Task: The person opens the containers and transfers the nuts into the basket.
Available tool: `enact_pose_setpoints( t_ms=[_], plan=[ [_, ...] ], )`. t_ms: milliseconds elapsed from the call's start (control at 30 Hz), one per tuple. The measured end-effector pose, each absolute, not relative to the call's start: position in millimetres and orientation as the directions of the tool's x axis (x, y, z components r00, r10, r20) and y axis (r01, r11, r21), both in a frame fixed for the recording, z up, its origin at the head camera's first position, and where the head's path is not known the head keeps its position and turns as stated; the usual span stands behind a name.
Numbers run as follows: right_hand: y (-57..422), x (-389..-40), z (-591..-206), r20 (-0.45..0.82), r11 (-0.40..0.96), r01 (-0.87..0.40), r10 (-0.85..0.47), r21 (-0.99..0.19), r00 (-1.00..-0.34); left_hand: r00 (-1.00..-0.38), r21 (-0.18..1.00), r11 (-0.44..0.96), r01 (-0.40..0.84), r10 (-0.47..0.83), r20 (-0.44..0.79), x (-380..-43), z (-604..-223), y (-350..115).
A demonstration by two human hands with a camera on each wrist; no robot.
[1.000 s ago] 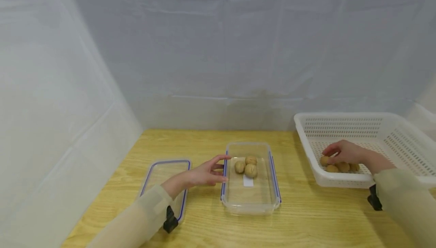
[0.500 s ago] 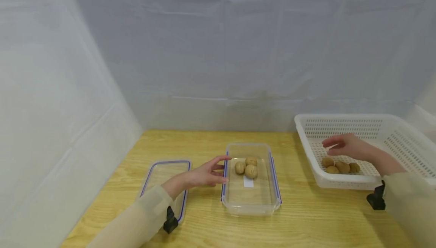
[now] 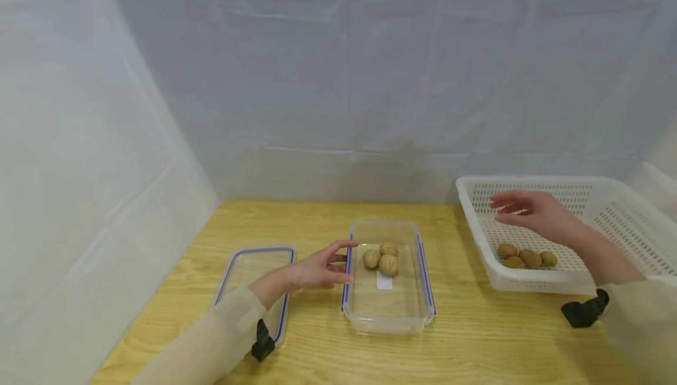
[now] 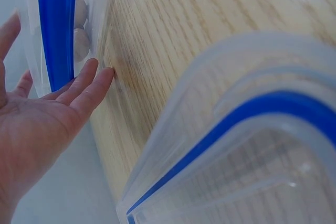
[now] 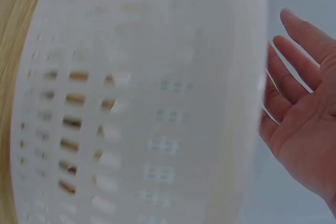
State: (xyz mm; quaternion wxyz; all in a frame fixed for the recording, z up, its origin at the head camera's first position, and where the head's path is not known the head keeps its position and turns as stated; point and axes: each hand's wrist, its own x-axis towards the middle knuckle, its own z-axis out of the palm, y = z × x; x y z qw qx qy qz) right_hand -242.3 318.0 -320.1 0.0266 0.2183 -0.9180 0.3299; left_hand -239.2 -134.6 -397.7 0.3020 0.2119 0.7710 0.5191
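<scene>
Three walnuts point(image 3: 388, 265) lie together in a clear plastic container point(image 3: 388, 308) with blue-edged side flaps. At its left side is my left hand point(image 3: 317, 268), thumb and fingers spread against the wall; the left wrist view shows the fingers point(image 4: 93, 94) extended by the blue strip point(image 4: 56, 30). Over the white basket point(image 3: 529, 279) hovers my right hand point(image 3: 542, 217), loosely bent and holding nothing. Several walnuts point(image 3: 530, 258) rest below it in the basket's near left corner. From the right wrist, the hand point(image 5: 304, 108) appears beyond the basket wall point(image 5: 142, 40), fingers apart.
A clear lid point(image 3: 259, 263) with a blue seal lies on the wooden table point(image 3: 317, 344), partly under my left forearm. A white paper piece point(image 3: 384, 281) shows at the container's bottom. White sheeting point(image 3: 338, 109) rises behind the table and along the left.
My right hand has risen off the walnuts in the basket, away from the one it was touching, and carries nothing. The left hand and the container stay where they were.
</scene>
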Motion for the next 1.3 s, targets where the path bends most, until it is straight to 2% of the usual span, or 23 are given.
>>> enact_pose_setpoints(
  t_ms=[167, 667, 1000, 1300],
  plan=[
    [295, -237, -311, 0.234, 0.642, -0.453, -0.401, -0.618, -0.886, -0.729, 0.930, 0.366, 0.012, 0.640, -0.243, -239, -399, -135],
    [241, -228, -312, 0.228, 0.572, -0.541, -0.528, -0.617, -0.818, -0.724, 0.931, 0.365, 0.012, 0.645, -0.243, -236, -395, -133],
    [218, -229, -322, 0.169, 0.529, -0.499, -0.551, -0.687, -0.817, -0.718, 0.930, 0.367, 0.017, 0.652, -0.244, -239, -398, -132],
    [194, -236, -340, 0.155, 0.454, -0.520, -0.628, -0.724, -0.763, -0.718, 0.930, 0.368, 0.013, 0.651, -0.248, -239, -399, -132]
  ],
)
